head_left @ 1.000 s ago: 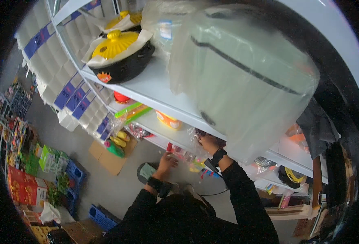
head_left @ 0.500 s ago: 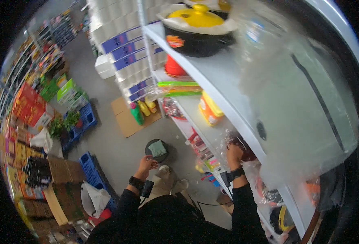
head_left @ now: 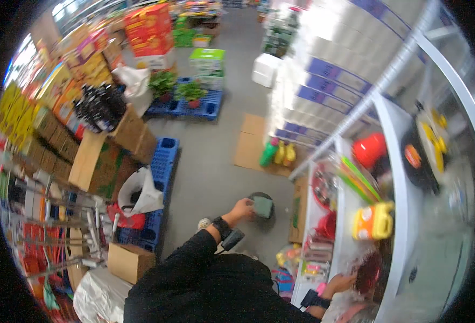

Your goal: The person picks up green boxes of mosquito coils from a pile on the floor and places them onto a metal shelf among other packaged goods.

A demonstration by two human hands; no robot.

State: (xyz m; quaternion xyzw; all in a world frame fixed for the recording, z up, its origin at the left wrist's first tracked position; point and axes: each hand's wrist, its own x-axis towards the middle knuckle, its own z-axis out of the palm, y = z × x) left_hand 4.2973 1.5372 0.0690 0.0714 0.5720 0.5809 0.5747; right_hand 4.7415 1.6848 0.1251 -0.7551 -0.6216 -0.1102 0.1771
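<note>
While at the shelf edge [head_left: 340,215], right hand [head_left: 343,283] by dark-red item [head_left: 368,274]; left hand [head_left: 241,209] above open floor [head_left: 208,167]; grips unclear.

Downward-looking head-worn fisheye view

Floor [head_left: 199,161]: reflecting soft, even light
White packs [head_left: 329,32]: overexposing near the top
Shelf edge [head_left: 405,215]: bowing
Yellow-lidded pot [head_left: 417,161]: blurring
Corners: fading black
</note>
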